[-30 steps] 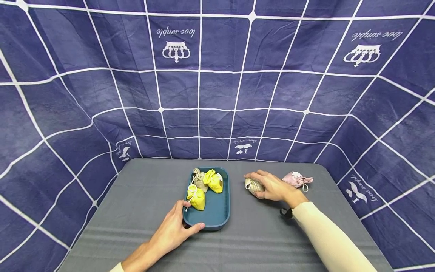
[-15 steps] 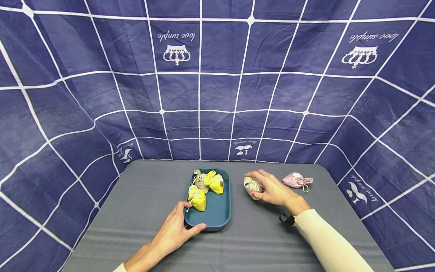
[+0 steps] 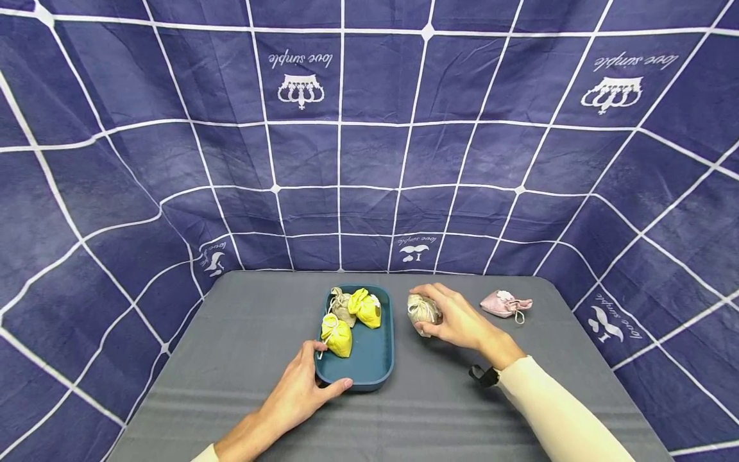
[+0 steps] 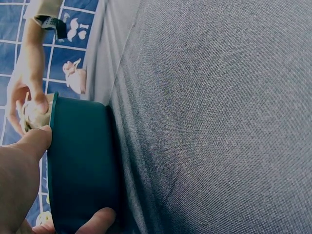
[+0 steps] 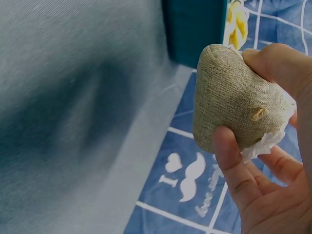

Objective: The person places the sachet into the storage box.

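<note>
In the head view my right hand [image 3: 456, 319] grips a beige drawstring pouch [image 3: 423, 310] between thumb and fingers, right of the blue tray. The right wrist view shows the pouch [image 5: 234, 97] off the grey surface, with a white trim on its side. My left hand [image 3: 297, 385] holds the near left corner of the blue tray [image 3: 372, 359], thumb at its front rim and fingers at its left side. Inside the tray lie a beige pouch [image 3: 344, 308], a yellow pouch [image 3: 367, 310] and another yellow pouch [image 3: 337, 338] close to my left fingers.
A pink drawstring pouch [image 3: 501, 304] lies on the grey table [image 3: 450, 410], to the right of my right hand. Blue cloth [image 3: 369, 154] with white grid lines hangs behind the table and along its sides.
My right hand has closed further round the beige pouch, raised it and carried it slightly left toward the tray. My left hand has stayed on the tray corner.
</note>
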A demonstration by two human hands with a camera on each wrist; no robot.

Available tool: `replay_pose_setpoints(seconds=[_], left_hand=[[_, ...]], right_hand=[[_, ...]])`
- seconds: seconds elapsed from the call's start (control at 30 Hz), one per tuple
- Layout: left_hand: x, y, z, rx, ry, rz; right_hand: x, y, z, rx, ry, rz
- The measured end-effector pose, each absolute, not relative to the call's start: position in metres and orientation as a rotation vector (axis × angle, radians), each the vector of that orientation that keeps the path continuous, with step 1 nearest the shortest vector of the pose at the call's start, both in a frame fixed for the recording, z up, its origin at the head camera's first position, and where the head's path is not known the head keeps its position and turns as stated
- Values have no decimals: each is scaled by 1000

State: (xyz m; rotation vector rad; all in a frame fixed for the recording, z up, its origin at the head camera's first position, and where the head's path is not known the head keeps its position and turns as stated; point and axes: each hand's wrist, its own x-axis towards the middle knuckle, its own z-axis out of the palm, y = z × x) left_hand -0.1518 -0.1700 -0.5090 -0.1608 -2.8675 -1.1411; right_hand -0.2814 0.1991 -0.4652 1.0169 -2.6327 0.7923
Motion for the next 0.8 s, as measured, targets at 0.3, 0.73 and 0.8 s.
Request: replay_pose_setpoints(seconds=[0.3, 0.73, 0.8], left_hand=[[-152, -170, -508, -165, -2872, -1129], [-153, -169, -509, -200, -2847, -1107], [-153, -169, -510, -198, -2849, -1112]], right_hand=[[-281, 173, -454, 1084, -2614, 792], [-281, 139, -446, 1181, -2607, 779], [-281, 134, -445, 1200, -2610, 773]])
